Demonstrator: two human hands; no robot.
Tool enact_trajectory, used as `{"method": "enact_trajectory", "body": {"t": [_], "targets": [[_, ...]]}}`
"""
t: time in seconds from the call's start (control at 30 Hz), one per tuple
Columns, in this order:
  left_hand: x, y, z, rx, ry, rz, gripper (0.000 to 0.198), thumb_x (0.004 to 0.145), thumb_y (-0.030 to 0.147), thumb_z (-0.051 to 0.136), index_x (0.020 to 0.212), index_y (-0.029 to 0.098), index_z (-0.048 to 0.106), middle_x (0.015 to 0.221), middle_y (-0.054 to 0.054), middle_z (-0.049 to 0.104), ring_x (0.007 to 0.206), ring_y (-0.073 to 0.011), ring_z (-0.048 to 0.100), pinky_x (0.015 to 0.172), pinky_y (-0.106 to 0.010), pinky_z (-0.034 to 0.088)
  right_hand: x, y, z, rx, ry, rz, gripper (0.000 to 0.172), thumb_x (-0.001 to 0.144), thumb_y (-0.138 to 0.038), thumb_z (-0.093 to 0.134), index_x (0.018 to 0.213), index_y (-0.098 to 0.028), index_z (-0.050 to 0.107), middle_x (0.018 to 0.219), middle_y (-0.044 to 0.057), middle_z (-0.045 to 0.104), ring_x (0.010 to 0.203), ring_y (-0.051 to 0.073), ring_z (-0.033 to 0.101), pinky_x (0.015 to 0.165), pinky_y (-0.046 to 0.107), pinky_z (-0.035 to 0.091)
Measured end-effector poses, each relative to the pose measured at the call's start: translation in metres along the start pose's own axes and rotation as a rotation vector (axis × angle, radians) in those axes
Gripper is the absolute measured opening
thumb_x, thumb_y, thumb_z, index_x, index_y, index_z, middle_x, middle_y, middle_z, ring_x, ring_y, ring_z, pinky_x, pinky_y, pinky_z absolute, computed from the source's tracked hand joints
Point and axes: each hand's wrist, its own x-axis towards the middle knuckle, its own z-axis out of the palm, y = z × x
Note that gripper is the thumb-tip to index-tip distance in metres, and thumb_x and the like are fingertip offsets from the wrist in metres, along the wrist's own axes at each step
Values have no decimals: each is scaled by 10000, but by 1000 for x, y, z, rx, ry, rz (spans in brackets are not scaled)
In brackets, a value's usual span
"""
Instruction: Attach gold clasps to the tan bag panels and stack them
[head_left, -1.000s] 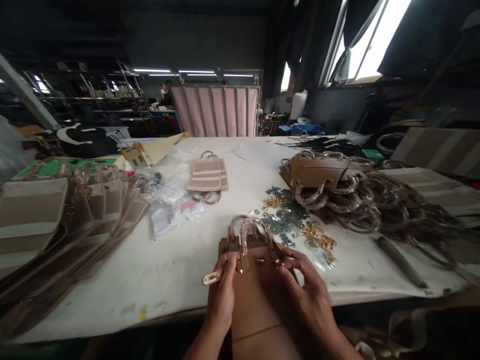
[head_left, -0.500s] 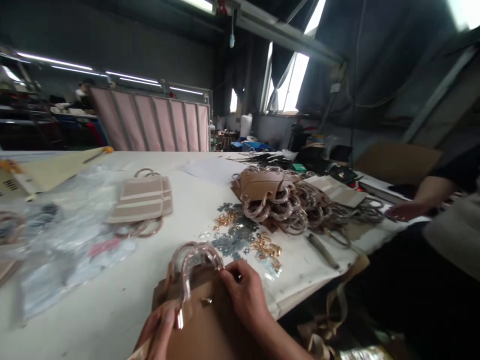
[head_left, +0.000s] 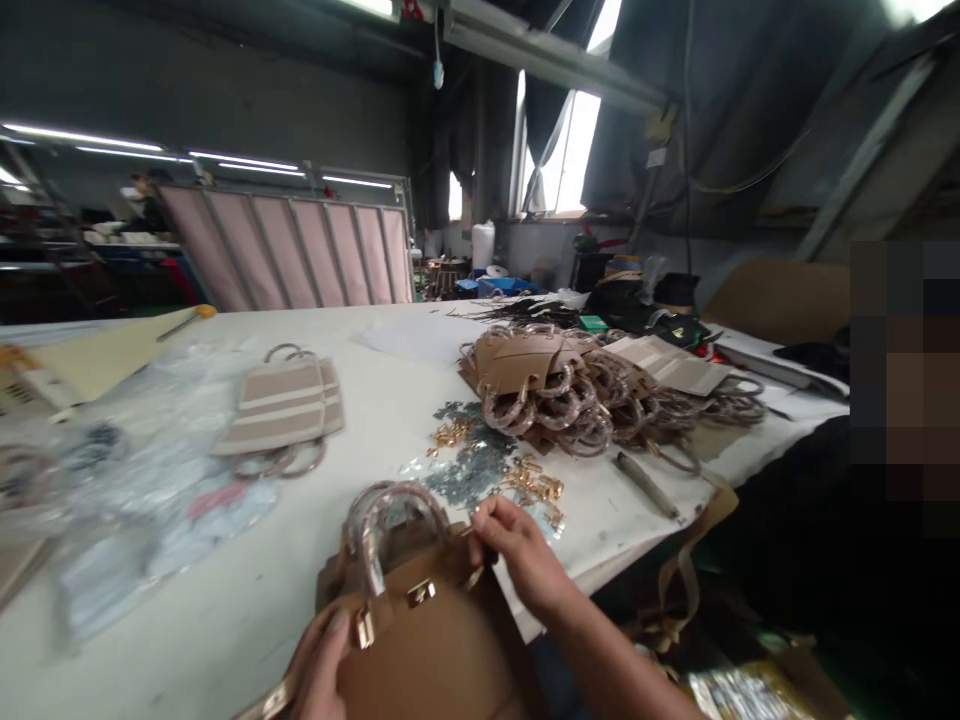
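Observation:
A brown handbag piece (head_left: 442,660) is at the table's front edge, its plastic-wrapped loop handle (head_left: 405,493) standing up. Gold hardware (head_left: 365,629) shows at the handle's left base, and a gold clasp (head_left: 421,593) at the middle of the front. My left hand (head_left: 322,660) grips the bag's left side, thumb lying on the front. At the upper right corner, the fingers of my right hand (head_left: 517,548) pinch the bag near the handle's right base. Whether they also hold a small metal part, I cannot tell. Gold fittings (head_left: 534,484) and grey metal plates (head_left: 471,465) lie scattered beyond.
A heap of brown bag pieces with wrapped handles (head_left: 555,385) covers the right of the white table (head_left: 397,400). A striped bag (head_left: 285,405) and crumpled clear plastic (head_left: 157,470) lie left. A marker-like tool (head_left: 645,486) rests near the right edge. The far right is pixelated.
The bag has tipped to show more of its front, with the clasp clearer. My right hand has shifted slightly right and up along the top edge. My left hand keeps its grip.

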Motion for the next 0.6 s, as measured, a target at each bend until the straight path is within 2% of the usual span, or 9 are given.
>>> {"method": "enact_trajectory", "body": {"t": [0.1,0.2,0.27,0.43,0.53,0.6], "targets": [[-13,8,-3,-73,-92,-142,506,759,702,731,968,244,784,993,-50,791,1038,-350,726,870,-421,617,-8,-17,-16,-39,-186,97,409,958,-561,742,872,-197,578,647,-21,649,546,119,535,582,240,404],[-21,10,1,-68,-127,-147,507,836,690,709,981,209,770,1001,-56,771,1011,-294,709,887,-355,573,-12,-35,-29,-77,-324,240,407,933,-564,771,898,-207,578,656,-38,627,504,126,543,521,242,421],[-24,8,2,-54,-154,-130,475,878,667,687,978,209,762,998,-52,761,996,-273,695,883,-334,547,-15,-46,-32,-158,-395,284,393,934,-558,768,906,-212,585,680,-34,630,524,138,567,523,250,442],[-25,3,1,-66,-166,-131,386,943,590,652,998,217,735,1007,-34,740,995,-249,668,918,-318,496,-22,-57,-23,-721,-399,75,193,991,-365,717,878,-211,692,829,2,704,746,164,647,696,262,468],[-26,6,0,-24,-168,-110,392,950,593,631,985,216,731,1008,-40,732,1011,-260,655,959,-332,482,-28,-51,-20,-860,-384,-17,100,965,-276,730,875,-233,732,892,3,731,828,184,671,754,273,472],[-28,10,0,8,-163,-104,393,950,594,627,990,217,730,1018,-43,726,1007,-261,648,947,-331,489,-34,-48,-21,-898,-424,-81,86,965,-271,738,882,-249,746,917,9,738,875,197,677,787,283,478]]}}
